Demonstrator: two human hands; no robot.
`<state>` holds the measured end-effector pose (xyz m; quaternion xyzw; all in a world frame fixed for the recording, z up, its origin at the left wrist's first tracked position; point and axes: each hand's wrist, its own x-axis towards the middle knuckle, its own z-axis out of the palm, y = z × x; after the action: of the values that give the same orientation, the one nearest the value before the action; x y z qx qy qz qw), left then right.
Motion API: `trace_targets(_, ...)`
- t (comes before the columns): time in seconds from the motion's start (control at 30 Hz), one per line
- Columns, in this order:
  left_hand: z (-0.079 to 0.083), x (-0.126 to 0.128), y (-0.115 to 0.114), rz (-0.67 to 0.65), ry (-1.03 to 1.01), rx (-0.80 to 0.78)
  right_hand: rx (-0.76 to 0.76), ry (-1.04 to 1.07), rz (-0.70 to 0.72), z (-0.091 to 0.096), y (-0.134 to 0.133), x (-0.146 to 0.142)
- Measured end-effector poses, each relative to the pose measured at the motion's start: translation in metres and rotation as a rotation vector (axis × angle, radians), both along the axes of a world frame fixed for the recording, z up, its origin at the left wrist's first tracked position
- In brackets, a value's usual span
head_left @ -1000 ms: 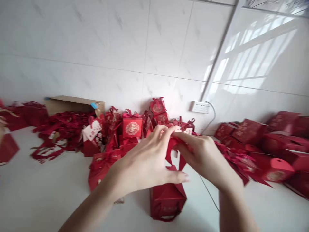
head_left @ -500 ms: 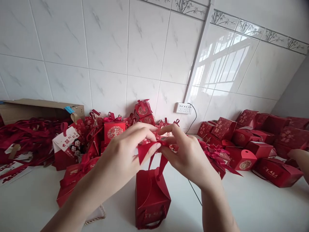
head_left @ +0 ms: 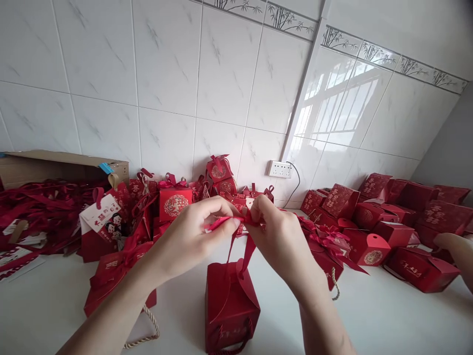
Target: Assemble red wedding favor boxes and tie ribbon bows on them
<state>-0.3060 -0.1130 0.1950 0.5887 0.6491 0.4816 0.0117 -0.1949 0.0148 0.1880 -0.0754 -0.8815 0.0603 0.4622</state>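
A red ribbon [head_left: 250, 250] rises in two strands from the top of a red gift box [head_left: 232, 301] that stands upright on the white table. Above the box, my left hand [head_left: 201, 231] pinches a folded part of the ribbon between thumb and fingers. Close beside it, my right hand [head_left: 277, 236] grips the ribbon too, its fingers curled in. The fingertips of both hands almost meet, and the exact shape of the ribbon between them is partly hidden. A dark red cord handle hangs on the box's front.
Red gift boxes [head_left: 175, 203] crowd along the tiled wall, with more piled on the right [head_left: 421, 266]. At left, loose ribbons [head_left: 48, 212] spill from a cardboard box [head_left: 66, 160]. Another person's hand [head_left: 456, 251] touches the boxes at far right. A socket strip [head_left: 280, 169] sits by the wall.
My fingers have drawn in on the ribbon, and the loop seen at my left thumb now looks flatter. My right fingers have curled tighter. The view has shifted slightly.
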Motion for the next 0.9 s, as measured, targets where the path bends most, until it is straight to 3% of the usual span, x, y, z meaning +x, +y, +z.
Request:
trace_targets(0.17,0.001,-0.001,-0.001,-0.009,-0.026,-0.034,-0.022,0.04,-0.077,-0.003,-0.001,-0.006)
trace_targets(0.4,0.001,-0.007,0.001,0.004,-0.06,-0.003,-0.265,0.033,0.112,0.0,-0.004,-0.001)
trace_targets(0.5,0.001,-0.009,0.0,0.031,-0.07,-0.01,-0.231,0.04,0.126,0.002,-0.004,0.003)
trace_targets(0.7,0.001,-0.007,-0.001,0.009,-0.08,-0.01,-0.087,0.122,0.023,0.001,-0.004,0.002)
trace_targets(0.9,0.002,-0.009,-0.003,0.068,-0.043,-0.02,-0.262,0.021,0.214,0.002,-0.003,0.01)
